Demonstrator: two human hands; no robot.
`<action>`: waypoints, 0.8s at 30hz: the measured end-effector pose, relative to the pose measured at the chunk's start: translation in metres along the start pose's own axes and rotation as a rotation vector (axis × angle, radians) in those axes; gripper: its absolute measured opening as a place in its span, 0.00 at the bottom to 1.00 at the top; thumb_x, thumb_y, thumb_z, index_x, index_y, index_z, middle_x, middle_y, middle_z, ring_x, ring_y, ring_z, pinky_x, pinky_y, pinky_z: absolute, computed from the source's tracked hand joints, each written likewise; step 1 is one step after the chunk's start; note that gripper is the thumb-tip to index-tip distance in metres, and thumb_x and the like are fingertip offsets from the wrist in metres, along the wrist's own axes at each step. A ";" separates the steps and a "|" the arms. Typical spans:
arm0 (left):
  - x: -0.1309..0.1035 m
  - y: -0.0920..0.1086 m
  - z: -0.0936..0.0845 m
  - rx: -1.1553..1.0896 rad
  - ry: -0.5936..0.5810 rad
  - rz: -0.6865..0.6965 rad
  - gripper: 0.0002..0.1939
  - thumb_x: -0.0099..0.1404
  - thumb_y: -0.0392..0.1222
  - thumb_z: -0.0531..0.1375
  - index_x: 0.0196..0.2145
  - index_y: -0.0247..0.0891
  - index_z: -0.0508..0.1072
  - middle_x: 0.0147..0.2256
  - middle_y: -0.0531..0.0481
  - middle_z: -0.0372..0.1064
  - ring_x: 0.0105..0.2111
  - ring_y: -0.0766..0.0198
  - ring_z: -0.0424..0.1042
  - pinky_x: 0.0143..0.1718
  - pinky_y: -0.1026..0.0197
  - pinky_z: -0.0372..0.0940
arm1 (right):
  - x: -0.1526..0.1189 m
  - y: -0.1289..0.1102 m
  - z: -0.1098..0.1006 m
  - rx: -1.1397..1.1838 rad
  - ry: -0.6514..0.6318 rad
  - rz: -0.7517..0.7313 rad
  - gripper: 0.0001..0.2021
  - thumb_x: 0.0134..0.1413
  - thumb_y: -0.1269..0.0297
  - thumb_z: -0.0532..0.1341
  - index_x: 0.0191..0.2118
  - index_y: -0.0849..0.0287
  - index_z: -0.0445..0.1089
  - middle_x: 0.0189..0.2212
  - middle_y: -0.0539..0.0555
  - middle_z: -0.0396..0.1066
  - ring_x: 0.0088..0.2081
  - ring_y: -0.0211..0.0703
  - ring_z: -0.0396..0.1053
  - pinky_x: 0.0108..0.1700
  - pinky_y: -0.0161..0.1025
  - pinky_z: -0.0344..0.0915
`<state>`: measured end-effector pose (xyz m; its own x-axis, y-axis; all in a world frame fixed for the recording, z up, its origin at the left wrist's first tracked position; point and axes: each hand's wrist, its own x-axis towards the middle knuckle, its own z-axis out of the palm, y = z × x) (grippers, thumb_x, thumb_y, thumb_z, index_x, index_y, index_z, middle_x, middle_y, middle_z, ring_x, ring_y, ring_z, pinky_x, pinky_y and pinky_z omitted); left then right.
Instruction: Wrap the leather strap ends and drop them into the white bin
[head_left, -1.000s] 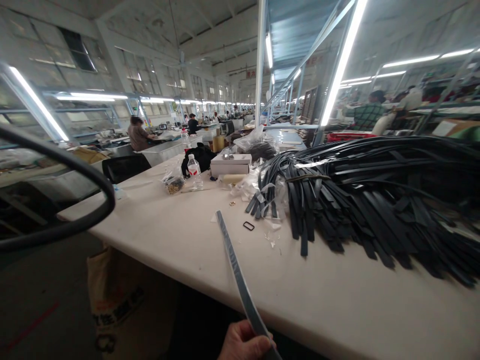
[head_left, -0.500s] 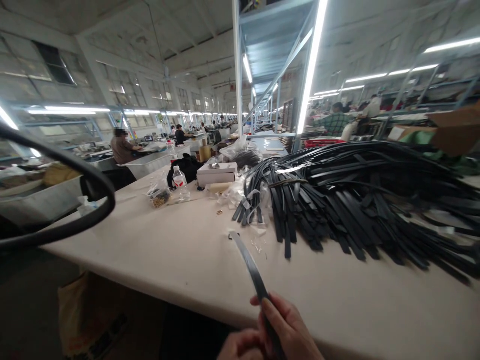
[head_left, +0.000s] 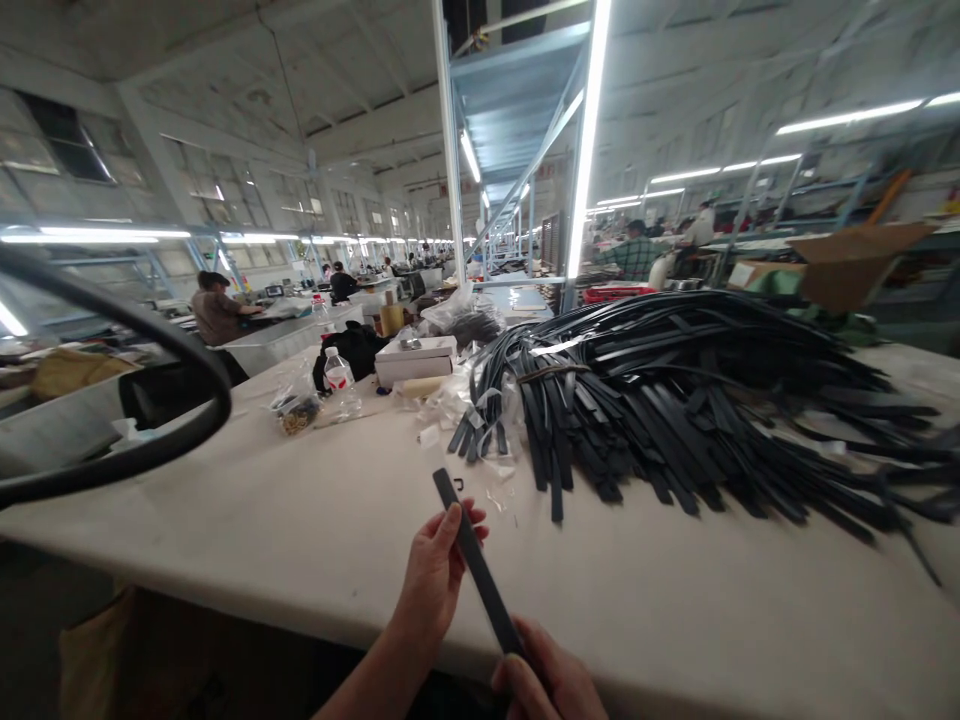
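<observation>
Far left of my grip, a black loop (head_left: 150, 400) curves across the view, out of focus; I can't tell what it is. Beyond it a person (head_left: 214, 312) sits at another bench. Up-left of my hands, on the table (head_left: 315, 520): a water bottle (head_left: 339, 378), a small bag of brass bits (head_left: 296, 412), a white box (head_left: 415, 358). My left hand (head_left: 435, 575) has the strap (head_left: 476, 565) near its upper end, thumb and fingers closed lightly on it. My right hand (head_left: 551, 685) is shut around the lower end at the bottom edge of the view. The strap runs straight between the two, raised above the table's near edge, its tip poking past my left fingers. It looks thin, flat and light; it holds its line, so I'd judge it bendy but not limp, with a smooth face that may slide. Best taken by the flat faces near an end. Just beyond the tip lies a small dark ring (head_left: 458, 484). Right of my grip, the big strap pile (head_left: 690, 410) sprawls across the table, well apart from my hands.
</observation>
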<state>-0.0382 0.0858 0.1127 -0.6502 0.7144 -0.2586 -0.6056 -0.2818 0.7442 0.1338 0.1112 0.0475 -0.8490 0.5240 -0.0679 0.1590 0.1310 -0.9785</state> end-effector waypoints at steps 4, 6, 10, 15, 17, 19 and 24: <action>-0.022 -0.023 0.005 0.051 -0.049 -0.080 0.21 0.49 0.50 0.73 0.35 0.30 0.80 0.32 0.43 0.79 0.30 0.63 0.76 0.33 0.65 0.69 | 0.015 -0.024 0.001 0.075 0.134 -0.034 0.25 0.62 0.41 0.49 0.33 0.61 0.66 0.20 0.51 0.69 0.20 0.36 0.66 0.25 0.32 0.61; -0.033 -0.034 0.002 0.118 -0.115 -0.122 0.21 0.50 0.51 0.72 0.35 0.30 0.80 0.26 0.47 0.76 0.22 0.66 0.72 0.23 0.66 0.65 | 0.020 -0.030 0.001 0.124 0.214 -0.035 0.25 0.62 0.41 0.51 0.32 0.61 0.66 0.19 0.50 0.66 0.19 0.35 0.64 0.24 0.32 0.60; -0.040 -0.040 -0.011 0.291 -0.266 -0.146 0.23 0.54 0.51 0.70 0.41 0.30 0.80 0.19 0.51 0.72 0.18 0.69 0.65 0.20 0.66 0.61 | 0.021 -0.025 -0.002 0.170 0.250 -0.073 0.24 0.62 0.42 0.52 0.30 0.61 0.66 0.19 0.50 0.66 0.20 0.35 0.63 0.24 0.32 0.60; -0.017 -0.017 -0.011 0.198 -0.084 0.041 0.21 0.48 0.49 0.73 0.37 0.35 0.81 0.40 0.43 0.79 0.39 0.60 0.75 0.42 0.63 0.69 | 0.010 -0.009 -0.001 0.098 0.207 0.005 0.19 0.64 0.50 0.52 0.32 0.61 0.67 0.17 0.48 0.66 0.17 0.34 0.62 0.21 0.31 0.57; -0.013 -0.017 -0.008 0.157 -0.042 0.045 0.19 0.47 0.51 0.74 0.33 0.35 0.81 0.38 0.44 0.79 0.36 0.60 0.76 0.41 0.62 0.69 | 0.008 -0.007 0.001 0.089 0.205 0.015 0.18 0.63 0.52 0.52 0.32 0.61 0.68 0.17 0.49 0.67 0.17 0.34 0.62 0.21 0.31 0.56; -0.017 -0.027 -0.008 0.175 -0.045 -0.042 0.18 0.46 0.51 0.74 0.30 0.34 0.81 0.33 0.44 0.79 0.31 0.62 0.76 0.36 0.63 0.70 | 0.008 -0.006 0.001 0.068 0.235 -0.013 0.17 0.63 0.53 0.52 0.30 0.61 0.67 0.17 0.49 0.67 0.17 0.35 0.62 0.22 0.31 0.57; -0.031 -0.045 -0.018 0.263 -0.142 -0.159 0.17 0.51 0.49 0.72 0.34 0.34 0.81 0.33 0.43 0.79 0.33 0.62 0.76 0.36 0.65 0.70 | 0.007 -0.002 -0.004 0.001 0.266 -0.070 0.18 0.65 0.53 0.51 0.30 0.60 0.67 0.18 0.49 0.68 0.19 0.35 0.65 0.25 0.32 0.60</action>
<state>0.0013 0.0646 0.0762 -0.4751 0.8237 -0.3096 -0.5434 0.0020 0.8394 0.1289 0.1178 0.0498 -0.6957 0.7164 0.0528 0.1043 0.1735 -0.9793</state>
